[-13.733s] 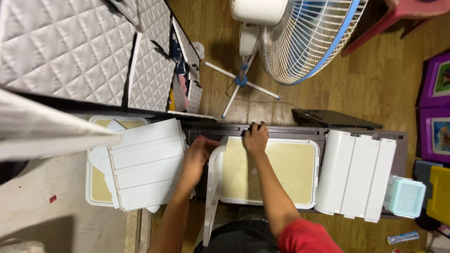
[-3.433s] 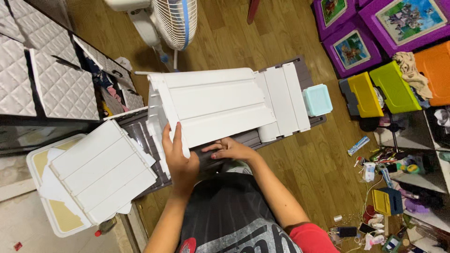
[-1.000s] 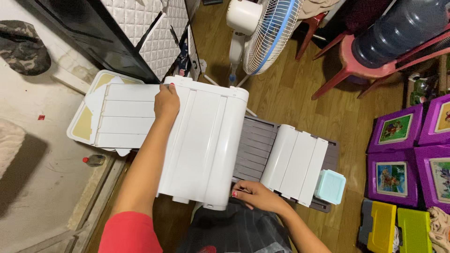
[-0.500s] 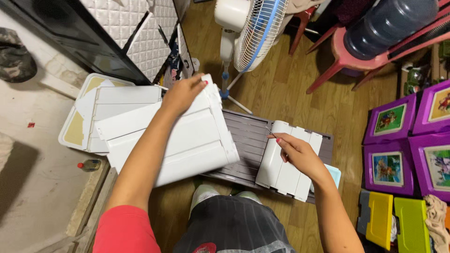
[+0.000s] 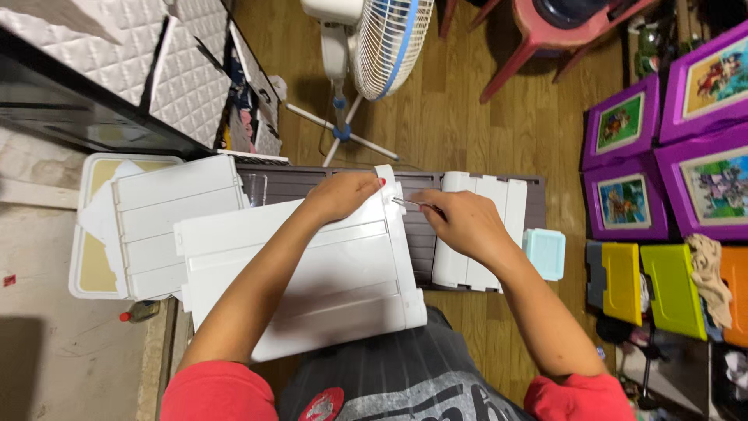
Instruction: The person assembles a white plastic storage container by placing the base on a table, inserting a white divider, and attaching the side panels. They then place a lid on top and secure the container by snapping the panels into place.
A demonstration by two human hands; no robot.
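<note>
The left hand (image 5: 343, 195) is clamped over the far corner of a large white ribbed panel (image 5: 312, 277), which lies tilted across the person's lap and the near edge of a grey slatted base (image 5: 425, 234). The right hand (image 5: 463, 222), just beside that corner, pinches a thin metal tool (image 5: 409, 204) whose tip points at the panel's edge. The panel looks like moulded plastic: probably light, stiff and smooth, so its rim and ribs seem the surest hold. Beyond the right hand a smaller white panel (image 5: 487, 230) rests on the base, with a pale blue box (image 5: 544, 253) at its outer side. Left of the grip, another white panel (image 5: 167, 222) lies stacked on a cream lid (image 5: 82, 265). A standing fan (image 5: 374, 39) is well apart, beyond the base.
</note>
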